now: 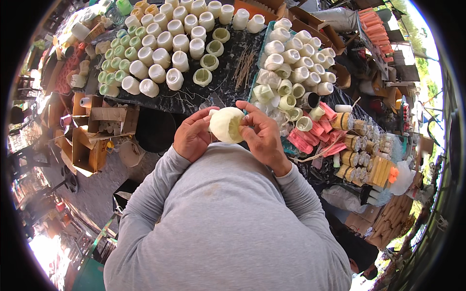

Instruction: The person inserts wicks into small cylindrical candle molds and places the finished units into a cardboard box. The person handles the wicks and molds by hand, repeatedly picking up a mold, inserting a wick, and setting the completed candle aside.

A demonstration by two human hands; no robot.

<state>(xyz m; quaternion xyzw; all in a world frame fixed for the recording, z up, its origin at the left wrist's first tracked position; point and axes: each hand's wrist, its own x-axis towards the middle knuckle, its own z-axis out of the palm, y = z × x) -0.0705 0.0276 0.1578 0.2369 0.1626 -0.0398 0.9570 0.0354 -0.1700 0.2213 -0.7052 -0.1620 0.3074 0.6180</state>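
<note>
One view only: head camera, the left of a side-by-side pair worn on the person's head. It looks steeply down over the grey-sleeved chest and forearms, which fill the lower middle of the frame. Wide fisheye lens; the picture sits in a round black rim and straight edges bow toward it. Upright, not mirrored. Nearest: the left hand (193, 136) and right hand (262, 133), close below the lens, meeting at frame centre. Farther, toward the top: dark table (170, 102). Outer ring takes in ground at left and stalls and daylight at right. No second view to compare.
</note>
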